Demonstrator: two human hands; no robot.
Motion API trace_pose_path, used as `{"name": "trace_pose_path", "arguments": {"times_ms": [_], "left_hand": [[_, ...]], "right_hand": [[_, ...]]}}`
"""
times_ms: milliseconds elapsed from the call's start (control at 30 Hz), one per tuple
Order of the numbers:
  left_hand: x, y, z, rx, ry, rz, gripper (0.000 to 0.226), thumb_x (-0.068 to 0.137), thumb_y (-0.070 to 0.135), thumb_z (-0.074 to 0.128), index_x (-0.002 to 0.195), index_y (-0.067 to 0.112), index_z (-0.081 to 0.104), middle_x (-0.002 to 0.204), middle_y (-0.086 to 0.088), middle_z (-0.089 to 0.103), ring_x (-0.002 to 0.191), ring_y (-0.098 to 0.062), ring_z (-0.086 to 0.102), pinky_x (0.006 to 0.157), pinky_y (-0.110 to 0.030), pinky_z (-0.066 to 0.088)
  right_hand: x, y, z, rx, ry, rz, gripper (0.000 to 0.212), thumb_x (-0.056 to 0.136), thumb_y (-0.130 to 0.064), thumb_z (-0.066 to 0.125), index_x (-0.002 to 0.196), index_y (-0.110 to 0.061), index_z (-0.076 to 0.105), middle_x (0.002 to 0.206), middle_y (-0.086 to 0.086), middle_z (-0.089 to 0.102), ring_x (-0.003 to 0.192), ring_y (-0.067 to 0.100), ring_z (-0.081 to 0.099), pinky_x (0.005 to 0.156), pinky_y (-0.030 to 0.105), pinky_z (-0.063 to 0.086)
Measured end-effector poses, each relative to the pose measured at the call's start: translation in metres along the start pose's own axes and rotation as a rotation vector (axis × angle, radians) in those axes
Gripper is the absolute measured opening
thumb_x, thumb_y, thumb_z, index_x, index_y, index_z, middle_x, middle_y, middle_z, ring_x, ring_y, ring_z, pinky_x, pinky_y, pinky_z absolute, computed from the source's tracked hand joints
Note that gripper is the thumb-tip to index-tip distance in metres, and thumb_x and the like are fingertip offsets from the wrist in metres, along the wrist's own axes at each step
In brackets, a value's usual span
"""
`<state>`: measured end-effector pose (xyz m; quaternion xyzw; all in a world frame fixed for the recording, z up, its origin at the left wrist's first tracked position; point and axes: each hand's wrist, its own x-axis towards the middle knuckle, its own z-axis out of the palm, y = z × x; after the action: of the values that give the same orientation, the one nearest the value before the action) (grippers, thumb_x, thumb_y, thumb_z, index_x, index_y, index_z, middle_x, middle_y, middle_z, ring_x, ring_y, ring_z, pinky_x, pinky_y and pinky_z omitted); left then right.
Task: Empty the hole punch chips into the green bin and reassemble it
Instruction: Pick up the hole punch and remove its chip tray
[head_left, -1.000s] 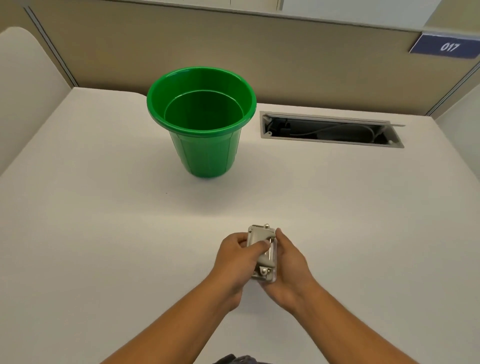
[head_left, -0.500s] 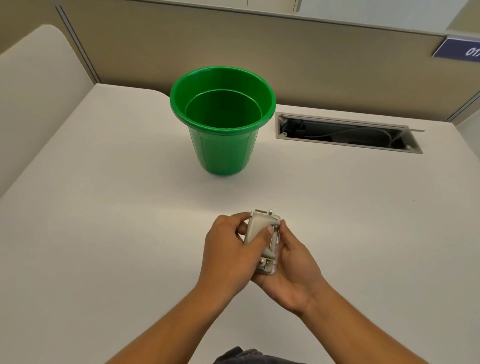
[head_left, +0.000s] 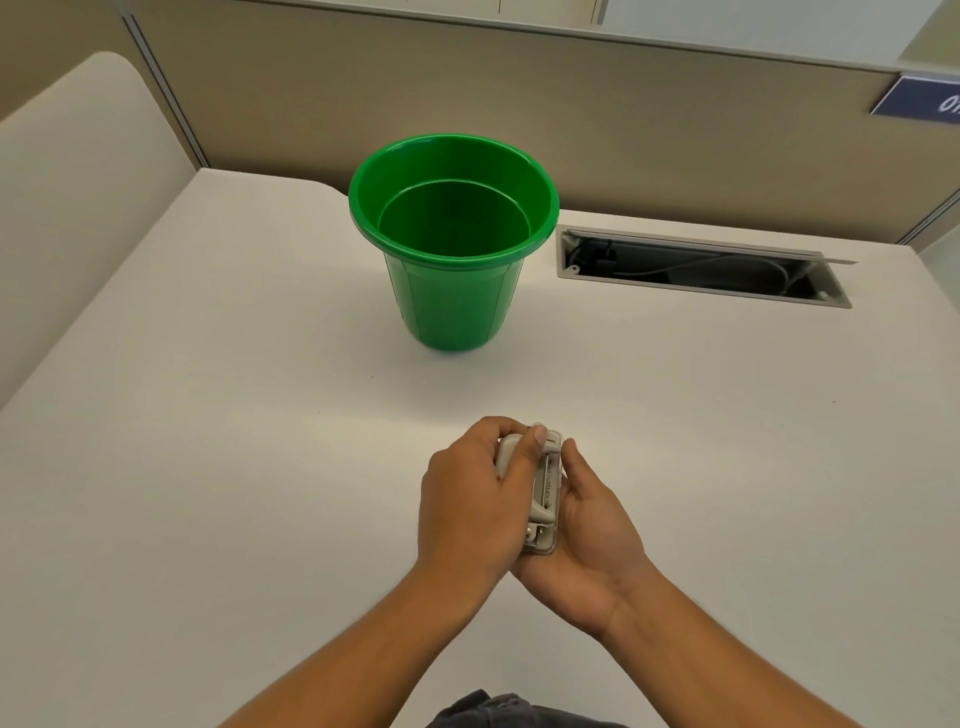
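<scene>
Head view: You hold the small grey metal-and-plastic hole punch (head_left: 540, 493) above the near centre of the plain white desk (head_left: 208, 415), between both hands. Your left hand (head_left: 475, 499) wraps over its left side, fingers closed on the body and thumb pressed on the far end. Your right hand (head_left: 592, 525) cradles it from below and from the right, fingers curled against its edge. Both hands are clamped on the punch, which lies lengthwise, near to far. The round green plastic bin (head_left: 452, 291) stands upright at the far centre, well apart from the punch. A rectangular cable slot (head_left: 701, 267) lies to the right of the bin.
</scene>
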<state>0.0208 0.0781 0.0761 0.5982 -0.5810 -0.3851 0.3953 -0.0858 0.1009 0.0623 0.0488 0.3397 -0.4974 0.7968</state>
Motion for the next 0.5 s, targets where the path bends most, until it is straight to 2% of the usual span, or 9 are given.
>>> {"name": "trace_pose_path", "arguments": {"times_ms": [100, 200, 333, 433, 500], "left_hand": [[-0.0007, -0.0007, 0.0016, 0.012, 0.012, 0.003, 0.027, 0.087, 0.058, 0.055, 0.096, 0.032, 0.060, 0.067, 0.010, 0.072, 0.064, -0.002, 0.068, 0.059, -0.030, 0.057], [-0.0031, -0.0006, 0.0032, 0.045, 0.026, -0.021, 0.031, 0.083, 0.065, 0.053, 0.090, 0.034, 0.051, 0.067, 0.009, 0.070, 0.062, -0.004, 0.067, 0.054, -0.028, 0.055], [-0.0054, -0.0030, 0.0027, 0.091, 0.039, -0.046, 0.039, 0.084, 0.068, 0.047, 0.078, 0.030, 0.053, 0.066, 0.013, 0.067, 0.061, -0.004, 0.064, 0.052, -0.024, 0.051], [-0.0051, -0.0056, 0.0017, 0.110, 0.025, -0.039, 0.040, 0.088, 0.065, 0.046, 0.073, 0.029, 0.054, 0.064, 0.013, 0.065, 0.060, -0.003, 0.063, 0.049, -0.018, 0.044], [-0.0039, -0.0072, 0.0022, 0.078, 0.020, -0.031, 0.039, 0.089, 0.062, 0.048, 0.072, 0.027, 0.055, 0.063, 0.012, 0.065, 0.062, -0.003, 0.063, 0.051, -0.020, 0.046]], "right_hand": [[-0.0026, -0.0004, 0.0010, 0.009, 0.014, -0.001, 0.048, 0.096, -0.049, 0.043, 0.107, -0.014, 0.074, 0.112, 0.010, 0.073, 0.107, 0.024, 0.069, 0.102, 0.038, 0.046], [-0.0051, -0.0012, 0.0034, -0.012, 0.000, -0.004, 0.045, 0.096, -0.046, 0.045, 0.118, -0.014, 0.069, 0.118, 0.012, 0.069, 0.115, 0.026, 0.062, 0.111, 0.039, 0.037], [-0.0066, 0.0002, 0.0046, -0.041, -0.007, -0.002, 0.044, 0.095, -0.041, 0.047, 0.124, -0.013, 0.065, 0.120, 0.012, 0.067, 0.118, 0.026, 0.060, 0.113, 0.039, 0.035], [-0.0069, 0.0020, 0.0066, -0.037, 0.005, -0.020, 0.040, 0.094, -0.039, 0.051, 0.121, -0.014, 0.066, 0.120, 0.010, 0.066, 0.122, 0.024, 0.057, 0.115, 0.038, 0.032], [-0.0066, 0.0032, 0.0071, -0.028, 0.013, -0.030, 0.040, 0.093, -0.039, 0.053, 0.123, -0.015, 0.065, 0.122, 0.009, 0.065, 0.128, 0.021, 0.054, 0.115, 0.037, 0.032]]}}
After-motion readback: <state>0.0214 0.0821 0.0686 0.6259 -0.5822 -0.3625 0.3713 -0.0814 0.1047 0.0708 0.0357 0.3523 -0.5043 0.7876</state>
